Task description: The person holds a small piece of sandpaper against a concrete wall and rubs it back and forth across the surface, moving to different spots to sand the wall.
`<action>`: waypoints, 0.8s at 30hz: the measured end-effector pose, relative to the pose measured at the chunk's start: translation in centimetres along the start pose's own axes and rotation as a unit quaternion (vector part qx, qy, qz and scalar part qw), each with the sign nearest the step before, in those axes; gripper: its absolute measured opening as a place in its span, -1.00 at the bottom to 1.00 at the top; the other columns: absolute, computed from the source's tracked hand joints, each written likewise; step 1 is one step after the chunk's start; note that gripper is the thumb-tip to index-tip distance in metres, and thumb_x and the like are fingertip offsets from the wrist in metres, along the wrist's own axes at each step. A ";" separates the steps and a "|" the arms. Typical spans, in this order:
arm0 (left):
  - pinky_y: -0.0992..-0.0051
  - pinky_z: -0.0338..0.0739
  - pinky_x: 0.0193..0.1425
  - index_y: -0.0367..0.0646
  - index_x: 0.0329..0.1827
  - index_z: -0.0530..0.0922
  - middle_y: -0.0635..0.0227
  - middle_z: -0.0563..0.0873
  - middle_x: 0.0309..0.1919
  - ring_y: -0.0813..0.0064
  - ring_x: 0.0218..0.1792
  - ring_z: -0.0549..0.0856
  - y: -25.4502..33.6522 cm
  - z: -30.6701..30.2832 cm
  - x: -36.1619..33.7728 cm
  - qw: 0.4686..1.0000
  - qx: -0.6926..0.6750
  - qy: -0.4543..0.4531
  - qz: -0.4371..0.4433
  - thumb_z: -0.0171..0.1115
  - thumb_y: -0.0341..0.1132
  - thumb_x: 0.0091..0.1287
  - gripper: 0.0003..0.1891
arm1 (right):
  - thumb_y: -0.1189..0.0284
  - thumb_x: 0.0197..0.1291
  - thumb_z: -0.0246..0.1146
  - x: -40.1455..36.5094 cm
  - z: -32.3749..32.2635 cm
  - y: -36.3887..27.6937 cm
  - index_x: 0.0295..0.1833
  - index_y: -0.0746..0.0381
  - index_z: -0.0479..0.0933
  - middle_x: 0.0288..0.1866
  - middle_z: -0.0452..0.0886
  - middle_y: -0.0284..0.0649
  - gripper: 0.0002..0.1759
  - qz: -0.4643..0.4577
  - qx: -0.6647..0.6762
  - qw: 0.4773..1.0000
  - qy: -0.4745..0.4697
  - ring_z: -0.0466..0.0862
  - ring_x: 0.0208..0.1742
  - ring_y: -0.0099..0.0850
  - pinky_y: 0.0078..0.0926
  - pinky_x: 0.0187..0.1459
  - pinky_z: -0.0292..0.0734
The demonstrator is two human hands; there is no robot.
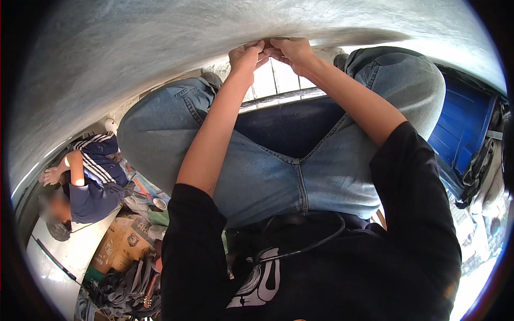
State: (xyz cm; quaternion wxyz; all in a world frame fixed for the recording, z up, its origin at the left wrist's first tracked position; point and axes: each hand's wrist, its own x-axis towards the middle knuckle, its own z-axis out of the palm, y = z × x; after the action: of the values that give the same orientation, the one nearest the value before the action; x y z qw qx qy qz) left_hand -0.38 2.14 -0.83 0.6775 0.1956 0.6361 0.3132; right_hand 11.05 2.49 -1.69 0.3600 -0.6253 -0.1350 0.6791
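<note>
Far left: co-worker's hand (52, 175) laid against the lower edge of a grey curved sheet (160, 48), navy striped sleeve (99, 176) behind it. Could jolt the sheet with any push there and shake the grip further along. Below, a printed cardboard box (120, 243), creased and soft-cornered, beside a heap of dark cloth.

Centre: faded blue jeans (267, 171), knees spread, thick seams. Above them, at the sheet's lower edge, left hand (247, 53) closed in a tight pinch on the rim. Right hand (292, 51) just beside, touching it, likewise curled shut on that rim. Cannot tell whether anything smaller sits between the fingertips.

Sheet itself dull, streaked, brushed-looking and smoothly bowed, probably metal with a thin hard edge. Likely to nick fingertips if the pinch slides along the rim. Likely to slip free, given so narrow a purchase at arm's reach.

Right: blue ribbed panel (460, 128), flat and rigid, well apart from both hands.
</note>
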 end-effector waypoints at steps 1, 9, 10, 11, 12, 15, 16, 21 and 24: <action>0.48 0.51 0.03 -0.37 -0.11 0.43 0.19 0.54 -0.18 0.37 -0.15 0.58 -0.1 0.1 -0.1 1.000 0.000 0.000 0.000 0.13 -0.41 0.19 -0.75 | 0.59 0.05 0.15 0.2 0.0 0.2 -0.29 0.54 0.45 -0.40 0.57 -0.05 -0.82 -0.003 -0.010 1.000 0.006 0.61 -0.48 -0.44 -0.69 -0.46 0.60; 0.47 0.51 0.02 -0.37 -0.11 0.43 0.19 0.55 -0.20 0.38 -0.16 0.59 0.1 0.3 -0.3 1.000 0.011 0.001 0.014 0.12 -0.41 0.20 -0.75 | 0.55 0.08 0.14 -0.3 -0.3 -0.5 -0.26 0.47 0.45 -0.37 0.55 -0.11 -0.83 0.006 -0.017 1.000 -0.008 0.59 -0.40 -0.46 -0.67 -0.35 0.56; 0.47 0.51 0.02 -0.37 -0.11 0.43 0.19 0.55 -0.20 0.38 -0.16 0.59 -0.1 0.3 -0.3 1.000 0.011 0.000 0.014 0.12 -0.41 0.20 -0.75 | 0.61 0.05 0.13 0.1 -0.4 -0.1 -0.29 0.55 0.43 -0.41 0.55 -0.05 -0.84 -0.003 0.000 1.000 -0.002 0.61 -0.48 -0.42 -0.69 -0.47 0.59; 0.47 0.51 0.02 -0.37 -0.11 0.43 0.19 0.55 -0.19 0.37 -0.16 0.59 -0.3 0.5 -0.3 1.000 0.003 0.006 0.014 0.12 -0.41 0.20 -0.75 | 0.61 0.05 0.13 0.3 -0.6 0.2 -0.29 0.55 0.43 -0.41 0.55 -0.05 -0.84 -0.003 -0.001 1.000 -0.002 0.61 -0.48 -0.42 -0.69 -0.47 0.59; 0.46 0.52 0.02 -0.37 -0.10 0.43 0.19 0.55 -0.19 0.36 -0.16 0.59 -0.1 0.6 -0.4 1.000 -0.005 0.011 0.015 0.12 -0.42 0.20 -0.75 | 0.61 0.05 0.13 0.1 -0.4 -0.2 -0.29 0.55 0.43 -0.41 0.55 -0.05 -0.83 -0.013 -0.003 1.000 0.002 0.61 -0.48 -0.43 -0.68 -0.47 0.59; 0.46 0.52 0.01 -0.36 -0.11 0.43 0.19 0.56 -0.19 0.36 -0.16 0.59 0.2 0.4 -0.8 0.999 -0.008 -0.009 0.032 0.12 -0.42 0.20 -0.76 | 0.62 0.05 0.13 -0.6 -0.6 -0.6 -0.28 0.55 0.42 -0.40 0.55 -0.05 -0.83 -0.014 0.000 1.000 -0.002 0.61 -0.48 -0.43 -0.67 -0.47 0.59; 0.46 0.52 0.01 -0.36 -0.11 0.43 0.19 0.56 -0.19 0.36 -0.16 0.59 0.2 0.3 -0.6 0.999 -0.007 -0.009 0.032 0.12 -0.42 0.20 -0.76 | 0.62 0.05 0.13 -0.8 -0.6 -0.9 -0.28 0.55 0.43 -0.40 0.55 -0.06 -0.83 -0.011 0.006 1.000 -0.009 0.60 -0.49 -0.43 -0.67 -0.47 0.59; 0.47 0.52 0.01 -0.35 -0.13 0.44 0.21 0.56 -0.20 0.36 -0.18 0.60 -0.1 0.8 -0.4 1.000 -0.009 0.024 0.006 0.11 -0.43 0.20 -0.79 | 0.61 0.05 0.14 -0.2 -0.4 -0.5 -0.27 0.52 0.43 -0.39 0.55 -0.07 -0.84 -0.001 -0.003 1.000 0.007 0.60 -0.48 -0.43 -0.68 -0.46 0.59; 0.48 0.52 0.01 -0.34 -0.14 0.45 0.21 0.56 -0.21 0.37 -0.20 0.60 0.3 0.6 -0.9 0.999 -0.021 0.010 0.023 0.13 -0.42 0.19 -0.78 | 0.61 0.05 0.14 -0.9 -0.5 -1.0 -0.27 0.51 0.44 -0.37 0.55 -0.07 -0.84 0.007 -0.002 1.000 0.005 0.60 -0.47 -0.43 -0.69 -0.46 0.58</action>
State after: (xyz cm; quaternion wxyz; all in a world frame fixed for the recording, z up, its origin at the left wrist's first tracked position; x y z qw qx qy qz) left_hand 0.17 1.82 0.08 0.6675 0.1923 0.6318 0.3439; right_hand 11.79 2.50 -0.42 0.3552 -0.6304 -0.1301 0.6778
